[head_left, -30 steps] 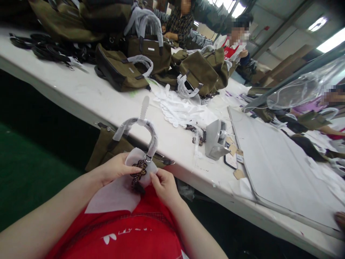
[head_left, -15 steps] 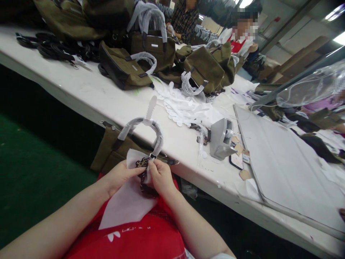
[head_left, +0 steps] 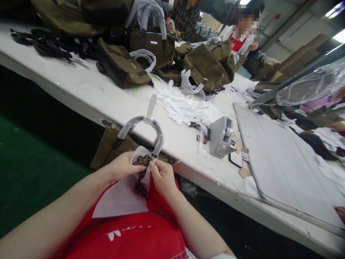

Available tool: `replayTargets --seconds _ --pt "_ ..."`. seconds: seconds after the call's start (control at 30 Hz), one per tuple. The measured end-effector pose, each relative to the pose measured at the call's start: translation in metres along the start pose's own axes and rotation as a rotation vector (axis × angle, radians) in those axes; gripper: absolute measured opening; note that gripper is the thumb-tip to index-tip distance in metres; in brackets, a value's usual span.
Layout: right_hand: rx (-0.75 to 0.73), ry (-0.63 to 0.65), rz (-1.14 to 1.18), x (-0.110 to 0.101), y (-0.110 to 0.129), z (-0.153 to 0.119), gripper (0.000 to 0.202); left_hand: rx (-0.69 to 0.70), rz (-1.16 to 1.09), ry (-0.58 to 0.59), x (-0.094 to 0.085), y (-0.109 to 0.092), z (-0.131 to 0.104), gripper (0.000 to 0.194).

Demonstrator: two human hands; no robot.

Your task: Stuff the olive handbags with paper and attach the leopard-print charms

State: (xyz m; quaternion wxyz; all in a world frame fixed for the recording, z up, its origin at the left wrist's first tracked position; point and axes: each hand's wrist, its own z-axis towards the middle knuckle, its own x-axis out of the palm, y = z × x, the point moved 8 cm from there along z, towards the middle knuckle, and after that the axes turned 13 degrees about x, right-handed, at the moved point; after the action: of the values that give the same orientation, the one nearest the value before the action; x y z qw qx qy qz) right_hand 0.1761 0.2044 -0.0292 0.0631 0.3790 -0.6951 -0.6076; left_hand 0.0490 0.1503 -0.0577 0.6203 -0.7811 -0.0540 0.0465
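One charm (head_left: 142,160), leopard print with dark trim, hangs just below a ring (head_left: 153,156) at the foot of the wrapped handle (head_left: 159,138) of an olive bag (head_left: 104,149); bag sits between the person and the table (head_left: 81,95) edge. White sheet (head_left: 121,199) lies behind the charm, its lower part spread over the red apron (head_left: 134,239). Left hand (head_left: 122,168): thumb pressed on the charm, pinching it against the sheet, other fingers hidden behind. Right hand (head_left: 164,177): thumb and forefinger closed together just under the ring; can't tell if on sheet edge, charm or both. Step in hand, my read: lining up sheet and charm for wrapping. Next move seems to call for keeping the left thumb firm while the right brings the sheet edge across, without catching the ring. Nearby on table: white strips (head_left: 179,108), grey dispenser (head_left: 221,138), phone (head_left: 235,159), tan tag (head_left: 244,172); more olive bags (head_left: 206,66) farther back. Dark lower end of charm partly blurred.
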Motion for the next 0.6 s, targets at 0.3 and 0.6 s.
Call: replayTargets --seconds 0.3,0.6 --pt "0.089 -0.019 0.004 0.011 -0.002 0.016 0.039 0.177 0.301 -0.058 0.006 -0.007 -0.007 0.038" --pt "0.363 0.210 0.438 0.026 -0.022 0.013 0.053 0.164 0.412 0.006 0.008 -0.015 -0.006 0.041"
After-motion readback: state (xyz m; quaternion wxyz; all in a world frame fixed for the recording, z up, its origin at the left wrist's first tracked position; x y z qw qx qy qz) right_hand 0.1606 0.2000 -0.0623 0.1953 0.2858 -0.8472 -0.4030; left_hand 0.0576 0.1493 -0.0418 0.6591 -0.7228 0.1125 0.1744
